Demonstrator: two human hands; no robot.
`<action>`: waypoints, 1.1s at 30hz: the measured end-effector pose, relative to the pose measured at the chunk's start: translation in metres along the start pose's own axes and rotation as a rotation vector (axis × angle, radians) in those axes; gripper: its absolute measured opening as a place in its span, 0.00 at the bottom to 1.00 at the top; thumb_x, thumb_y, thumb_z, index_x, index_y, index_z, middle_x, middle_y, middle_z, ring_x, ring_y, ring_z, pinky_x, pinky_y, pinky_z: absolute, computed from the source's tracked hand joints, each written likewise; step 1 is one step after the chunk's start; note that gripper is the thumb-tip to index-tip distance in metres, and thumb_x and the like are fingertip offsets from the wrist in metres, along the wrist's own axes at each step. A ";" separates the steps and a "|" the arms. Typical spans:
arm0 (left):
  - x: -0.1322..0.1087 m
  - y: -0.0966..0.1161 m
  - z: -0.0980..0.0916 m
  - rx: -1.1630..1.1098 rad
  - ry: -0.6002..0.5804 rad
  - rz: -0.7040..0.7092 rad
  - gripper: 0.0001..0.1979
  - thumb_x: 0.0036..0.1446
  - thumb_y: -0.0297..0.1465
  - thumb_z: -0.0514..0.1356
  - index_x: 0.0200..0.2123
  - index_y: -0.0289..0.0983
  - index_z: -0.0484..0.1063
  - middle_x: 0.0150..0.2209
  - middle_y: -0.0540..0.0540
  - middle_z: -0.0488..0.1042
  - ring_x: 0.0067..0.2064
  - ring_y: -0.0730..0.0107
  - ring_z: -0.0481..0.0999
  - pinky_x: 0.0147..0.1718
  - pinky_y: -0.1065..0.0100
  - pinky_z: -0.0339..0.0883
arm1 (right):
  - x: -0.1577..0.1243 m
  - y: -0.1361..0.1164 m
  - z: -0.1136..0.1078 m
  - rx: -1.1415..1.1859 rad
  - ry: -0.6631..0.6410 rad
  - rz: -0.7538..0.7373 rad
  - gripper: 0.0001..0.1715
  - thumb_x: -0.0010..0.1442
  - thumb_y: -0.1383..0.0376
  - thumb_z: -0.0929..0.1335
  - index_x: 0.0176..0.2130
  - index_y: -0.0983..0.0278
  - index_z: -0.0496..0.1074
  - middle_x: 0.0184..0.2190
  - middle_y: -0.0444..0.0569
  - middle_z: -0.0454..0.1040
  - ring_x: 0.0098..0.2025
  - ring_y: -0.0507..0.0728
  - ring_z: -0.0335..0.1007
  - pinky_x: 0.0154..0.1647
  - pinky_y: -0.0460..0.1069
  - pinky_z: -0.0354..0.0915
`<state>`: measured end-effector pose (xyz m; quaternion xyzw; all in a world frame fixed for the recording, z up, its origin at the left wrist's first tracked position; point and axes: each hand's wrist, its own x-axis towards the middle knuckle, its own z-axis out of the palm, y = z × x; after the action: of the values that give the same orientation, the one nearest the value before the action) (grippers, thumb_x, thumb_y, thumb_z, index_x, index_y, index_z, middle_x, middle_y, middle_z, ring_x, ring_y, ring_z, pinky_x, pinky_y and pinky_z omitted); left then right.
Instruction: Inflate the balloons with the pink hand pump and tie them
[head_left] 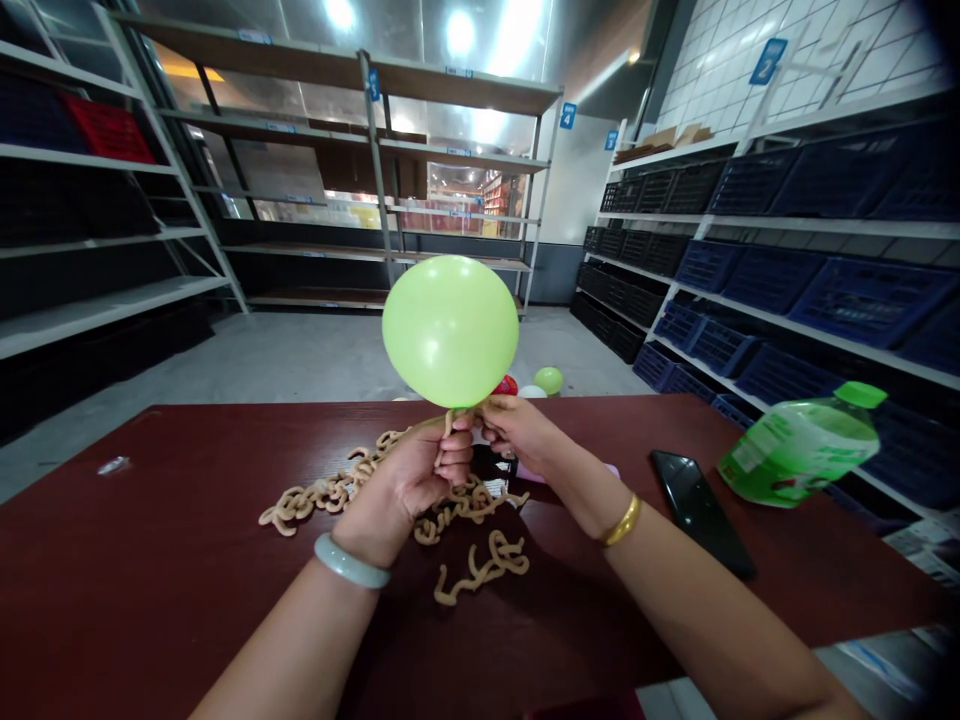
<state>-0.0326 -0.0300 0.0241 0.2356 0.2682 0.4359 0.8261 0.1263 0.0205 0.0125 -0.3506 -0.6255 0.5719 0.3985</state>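
An inflated light green balloon (pixel 450 330) stands upright above my two hands, its neck at the bottom. My left hand (pixel 431 465) is closed around the neck, with a tan strand between its fingers. Beside it, my right hand (pixel 521 430) pinches a bit of tan strand close to the balloon's underside; the fingertips partly hide it. Beneath my hands lies a heap of tan, curly, chain-like strands (pixel 315 500). A shorter curly tan strand (pixel 487 568) lies apart, nearer to me.
The dark red table (pixel 187 600) carries a black phone (pixel 701 510) and a green-capped bottle of green liquid (pixel 799 450) at right. A small clear scrap (pixel 114 466) lies left. Beyond the far edge are a smaller green balloon (pixel 548 380) and a red one (pixel 507 386). Shelves surround the room.
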 end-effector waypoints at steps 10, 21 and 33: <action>0.022 -0.014 -0.015 0.652 0.379 0.584 0.16 0.57 0.41 0.64 0.26 0.37 0.66 0.20 0.55 0.58 0.20 0.77 0.54 0.20 0.75 0.50 | -0.024 0.003 0.008 -0.573 0.250 -0.381 0.12 0.63 0.61 0.69 0.28 0.62 0.71 0.26 0.45 0.72 0.30 0.54 0.65 0.33 0.49 0.59; 0.032 -0.033 -0.019 0.950 0.455 0.777 0.07 0.58 0.33 0.61 0.28 0.38 0.72 0.27 0.50 0.72 0.30 0.68 0.67 0.33 0.69 0.60 | -0.034 0.003 0.000 -0.582 0.057 -0.746 0.14 0.71 0.64 0.61 0.35 0.61 0.72 0.38 0.51 0.75 0.44 0.58 0.71 0.49 0.53 0.67; 0.023 -0.038 -0.011 1.490 0.562 0.915 0.06 0.60 0.29 0.55 0.33 0.38 0.72 0.29 0.43 0.75 0.31 0.61 0.72 0.33 0.65 0.60 | -0.035 0.005 0.001 -0.354 0.280 -0.380 0.02 0.57 0.65 0.73 0.33 0.60 0.77 0.34 0.46 0.81 0.35 0.55 0.75 0.40 0.50 0.68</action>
<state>-0.0063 -0.0286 -0.0130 0.6759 0.5515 0.4760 0.1119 0.1406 -0.0112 0.0036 -0.3669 -0.7087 0.3151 0.5136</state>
